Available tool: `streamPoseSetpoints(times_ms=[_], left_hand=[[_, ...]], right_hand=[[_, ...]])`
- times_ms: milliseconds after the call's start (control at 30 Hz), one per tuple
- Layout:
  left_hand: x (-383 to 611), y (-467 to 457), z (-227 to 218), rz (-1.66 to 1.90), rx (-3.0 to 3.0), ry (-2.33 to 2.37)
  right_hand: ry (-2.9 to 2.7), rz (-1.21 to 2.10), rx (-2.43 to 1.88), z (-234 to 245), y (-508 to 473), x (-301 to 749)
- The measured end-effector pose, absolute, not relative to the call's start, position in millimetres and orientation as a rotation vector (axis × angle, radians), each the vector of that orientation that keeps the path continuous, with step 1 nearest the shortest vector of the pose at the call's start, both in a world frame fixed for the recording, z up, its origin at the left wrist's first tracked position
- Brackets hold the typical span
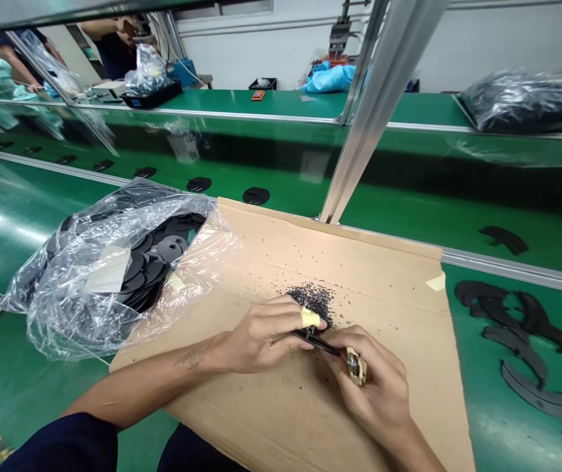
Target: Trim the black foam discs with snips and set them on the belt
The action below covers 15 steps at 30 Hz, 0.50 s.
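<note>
My left hand point(265, 334) is closed, pinching a thin black plastic part point(316, 341) between thumb and index finger. Yellow tape wraps that index fingertip. Close beside it, my right hand point(376, 380) curls round an object with a shiny metal end and a tan wrapping point(355, 366); its kind is not clear. The right fingers also meet the near end of the black part, which they partly hide. Just beyond both hands, a pile of tiny black pieces point(315, 298) lies scattered on a cardboard sheet point(261, 413).
On the left a clear plastic bag point(79, 282) spills black discs point(147, 269). Curved black parts point(511, 321) lie at the right. Black discs line the green conveyor point(408, 196) behind an aluminium post point(383, 98). Other people stand at the back left.
</note>
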<state>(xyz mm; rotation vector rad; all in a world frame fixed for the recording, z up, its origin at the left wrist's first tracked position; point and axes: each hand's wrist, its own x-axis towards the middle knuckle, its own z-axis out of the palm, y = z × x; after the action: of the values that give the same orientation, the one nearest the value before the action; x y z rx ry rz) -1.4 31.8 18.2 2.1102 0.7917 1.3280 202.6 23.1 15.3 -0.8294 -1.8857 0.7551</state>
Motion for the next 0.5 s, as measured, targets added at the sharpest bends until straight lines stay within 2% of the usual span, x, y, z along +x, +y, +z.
streamPoseSetpoints(times_ms=[267,500], left_hand=[[0.2,28.7,18.9,1.353,2.029,0.846],[1.1,23.3,11.4,1.194,1.785,0.882]], right_hand=[[-1.858,0.801,-0.836,14.3,24.0,204.0],[-1.8,0.849,-0.878,17.7,23.8,201.3]])
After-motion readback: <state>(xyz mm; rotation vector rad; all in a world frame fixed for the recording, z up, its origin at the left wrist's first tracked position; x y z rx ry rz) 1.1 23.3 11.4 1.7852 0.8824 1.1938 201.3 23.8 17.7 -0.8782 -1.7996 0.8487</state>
